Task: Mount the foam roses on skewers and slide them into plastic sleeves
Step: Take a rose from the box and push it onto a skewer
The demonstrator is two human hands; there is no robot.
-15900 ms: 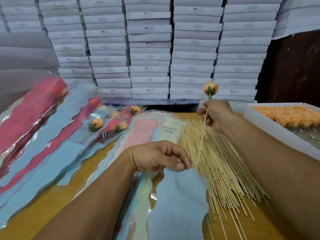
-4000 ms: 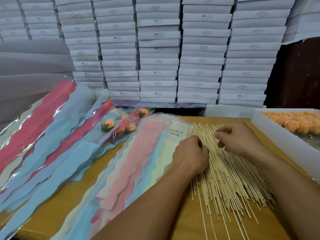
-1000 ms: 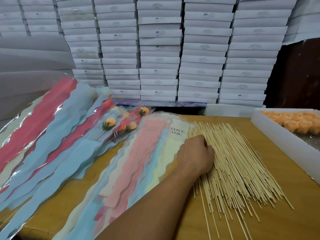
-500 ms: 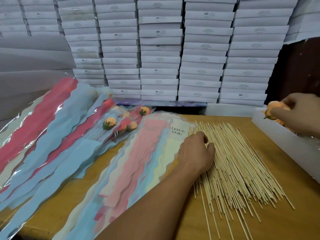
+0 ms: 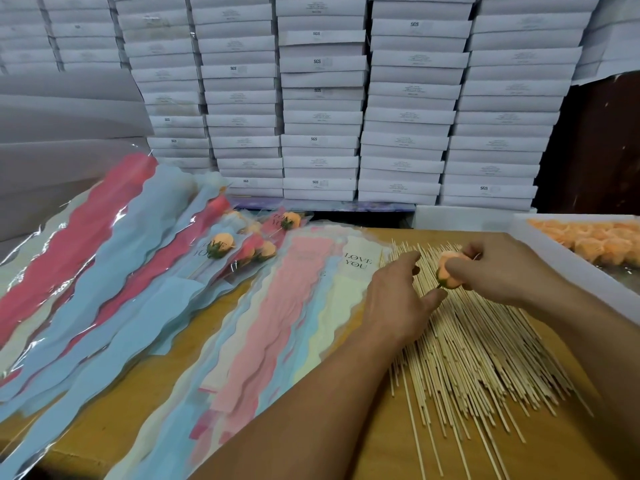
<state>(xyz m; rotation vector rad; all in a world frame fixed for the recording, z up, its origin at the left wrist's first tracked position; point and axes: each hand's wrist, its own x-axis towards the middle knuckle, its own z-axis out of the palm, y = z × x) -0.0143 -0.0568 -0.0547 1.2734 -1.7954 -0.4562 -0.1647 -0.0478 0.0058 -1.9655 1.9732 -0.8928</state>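
R hand (image 5: 498,271) grips an orange foam rose (image 5: 450,271), fingers curled round it, just above the skewer pile (image 5: 467,341) on the table (image 5: 381,445). L hand (image 5: 398,299) rests on the skewers w/ thumb near the rose base; can't tell if it pinches one. Empty sleeves (image 5: 294,306) lie left of the pile; box of roses (image 5: 595,237) far right.

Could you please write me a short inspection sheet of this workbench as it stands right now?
Surface: wooden table, largely covered.
Job's things: loose skewers fanned out at right; empty plastic sleeves overlapping at centre; sleeved roses at left; white tray of orange foam roses at right.
Clutter: nothing seen.
Grippers: right hand holds a foam rose; left hand rests on the skewers, fingers curled.
Cables: nothing seen.
Surroundings: stacked white boxes behind.
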